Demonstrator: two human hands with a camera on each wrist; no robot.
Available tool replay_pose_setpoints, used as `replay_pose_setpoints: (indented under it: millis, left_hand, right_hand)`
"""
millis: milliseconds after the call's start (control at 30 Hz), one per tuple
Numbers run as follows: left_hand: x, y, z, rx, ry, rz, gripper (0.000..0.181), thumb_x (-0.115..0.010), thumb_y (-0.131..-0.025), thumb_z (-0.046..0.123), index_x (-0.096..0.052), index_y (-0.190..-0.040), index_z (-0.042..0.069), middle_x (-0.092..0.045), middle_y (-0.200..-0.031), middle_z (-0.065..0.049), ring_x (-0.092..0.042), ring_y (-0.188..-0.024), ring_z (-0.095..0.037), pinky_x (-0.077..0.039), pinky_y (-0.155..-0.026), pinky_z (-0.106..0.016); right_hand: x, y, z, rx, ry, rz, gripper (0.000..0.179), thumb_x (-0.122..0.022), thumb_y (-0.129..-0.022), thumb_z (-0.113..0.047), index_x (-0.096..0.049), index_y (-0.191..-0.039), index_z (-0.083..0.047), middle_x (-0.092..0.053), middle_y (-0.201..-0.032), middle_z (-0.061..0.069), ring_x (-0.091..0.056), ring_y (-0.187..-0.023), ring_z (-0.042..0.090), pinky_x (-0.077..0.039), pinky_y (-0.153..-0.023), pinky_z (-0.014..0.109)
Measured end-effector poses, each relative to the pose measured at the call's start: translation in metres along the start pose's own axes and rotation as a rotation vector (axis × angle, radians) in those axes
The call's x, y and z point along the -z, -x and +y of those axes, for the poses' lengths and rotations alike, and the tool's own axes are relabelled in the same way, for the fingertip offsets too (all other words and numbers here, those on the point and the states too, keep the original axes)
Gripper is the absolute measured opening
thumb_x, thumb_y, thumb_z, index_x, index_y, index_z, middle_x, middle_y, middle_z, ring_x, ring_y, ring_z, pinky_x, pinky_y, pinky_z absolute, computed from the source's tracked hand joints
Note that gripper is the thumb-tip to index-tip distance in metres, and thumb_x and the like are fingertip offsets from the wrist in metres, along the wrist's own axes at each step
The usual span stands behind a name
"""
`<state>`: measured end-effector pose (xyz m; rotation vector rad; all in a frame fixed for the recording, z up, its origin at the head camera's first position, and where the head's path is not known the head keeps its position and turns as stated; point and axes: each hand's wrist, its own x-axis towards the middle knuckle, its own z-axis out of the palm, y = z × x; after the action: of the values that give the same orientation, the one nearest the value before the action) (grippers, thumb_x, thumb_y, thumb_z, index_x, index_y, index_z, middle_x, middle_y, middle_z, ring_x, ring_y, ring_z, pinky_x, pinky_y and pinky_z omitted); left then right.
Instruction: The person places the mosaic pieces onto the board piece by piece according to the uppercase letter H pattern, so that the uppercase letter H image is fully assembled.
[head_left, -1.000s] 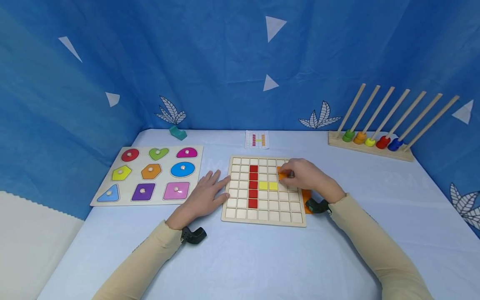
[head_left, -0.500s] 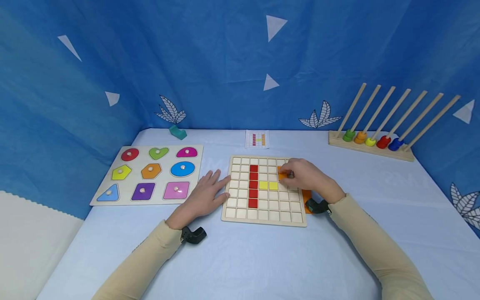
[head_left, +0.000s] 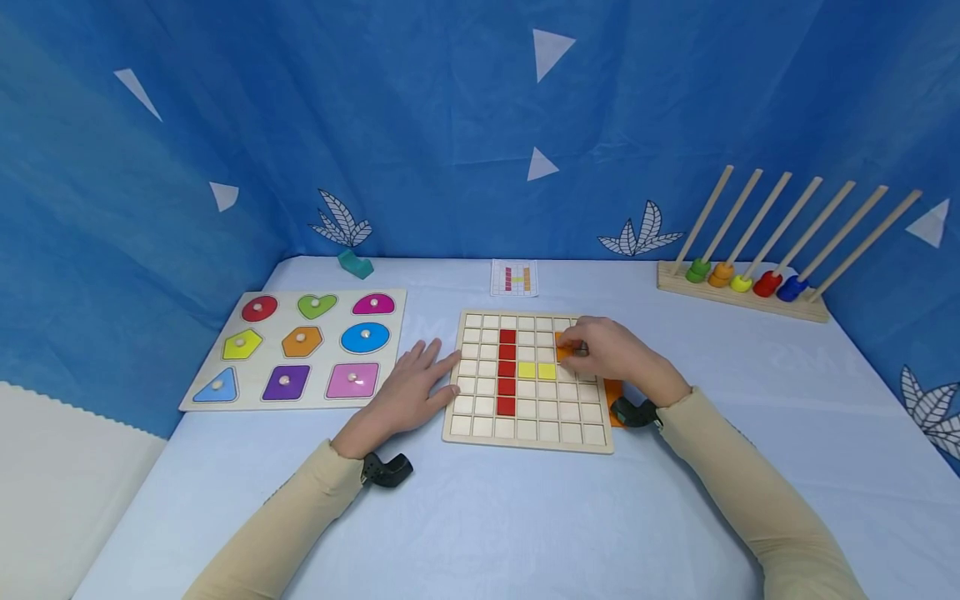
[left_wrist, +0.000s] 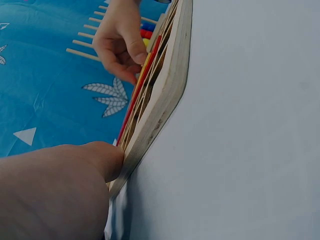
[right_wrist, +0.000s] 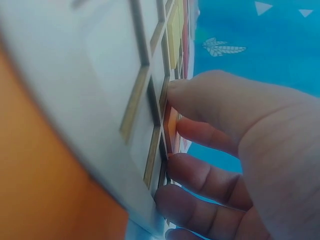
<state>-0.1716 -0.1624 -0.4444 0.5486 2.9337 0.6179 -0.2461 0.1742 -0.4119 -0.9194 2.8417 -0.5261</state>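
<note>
A wooden grid board (head_left: 527,442) lies on the table, with a column of red square tiles (head_left: 507,369) and two yellow tiles (head_left: 536,371) in its cells. My left hand (head_left: 417,385) rests beside its left edge, fingers spread, fingertips and thumb at the rim. At the right side of the grid, my right hand (head_left: 603,350) has its curled fingers around an orange square tile (right_wrist: 171,127). In the right wrist view, the thumb and index fingertips are at this tile, low against the cells. Part of the orange column is hidden beneath the hand.
More orange (head_left: 615,392) shows just off the board's right edge, under the right wrist. A shape puzzle (head_left: 390,333) lies left, a pattern card (head_left: 514,292) behind the board. A peg stand (head_left: 738,298) with coloured beads is back right, a green block (head_left: 356,265) back left.
</note>
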Motion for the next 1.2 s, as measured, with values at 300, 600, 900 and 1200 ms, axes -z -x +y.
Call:
replay_pose_setpoints:
  millis: [300,600,900,1200]
  left_hand:
    - [0.000,0.001,0.001,0.002,0.002,-0.002,0.063,-0.058,-0.100,0.038,-0.042,-0.157,0.015,-0.028,-0.166,-0.023,-0.019,-0.156,-0.049,-0.020,-0.125,-0.065]
    - [-0.002,0.000,0.001,0.007,0.009,-0.011,0.063,-0.057,-0.100,0.039,-0.042,-0.157,0.016,-0.027,-0.167,-0.023,-0.018,-0.156,-0.049,-0.019,-0.125,-0.064]
    - [-0.001,0.001,0.001,0.015,0.002,-0.010,0.064,-0.059,-0.100,0.039,-0.042,-0.157,0.016,-0.027,-0.167,-0.022,-0.018,-0.156,-0.048,-0.020,-0.125,-0.064]
    - [0.000,0.000,0.001,0.014,0.004,-0.012,0.064,-0.059,-0.100,0.039,-0.042,-0.157,0.016,-0.027,-0.167,-0.022,-0.018,-0.156,-0.048,-0.020,-0.125,-0.064]
  right_hand:
    - [0.000,0.000,0.001,-0.001,-0.003,-0.012,0.030,-0.079,-0.088,-0.021,-0.077,-0.115,-0.008,-0.070,-0.096,0.006,-0.050,-0.076,0.015,-0.044,-0.067,0.028]
    - [0.005,0.006,0.000,-0.018,-0.008,-0.016,0.031,-0.080,-0.088,-0.022,-0.077,-0.115,-0.008,-0.071,-0.096,0.004,-0.052,-0.076,0.016,-0.045,-0.068,0.028]
    - [0.014,0.019,0.008,-0.068,0.025,-0.029,0.028,-0.076,-0.089,-0.019,-0.076,-0.115,-0.006,-0.068,-0.090,0.005,-0.051,-0.071,0.014,-0.046,-0.065,0.026]
    - [0.019,0.034,0.012,-0.089,0.050,-0.011,0.027,-0.078,-0.087,-0.019,-0.077,-0.111,-0.006,-0.064,-0.081,0.003,-0.049,-0.068,0.013,-0.043,-0.062,0.026]
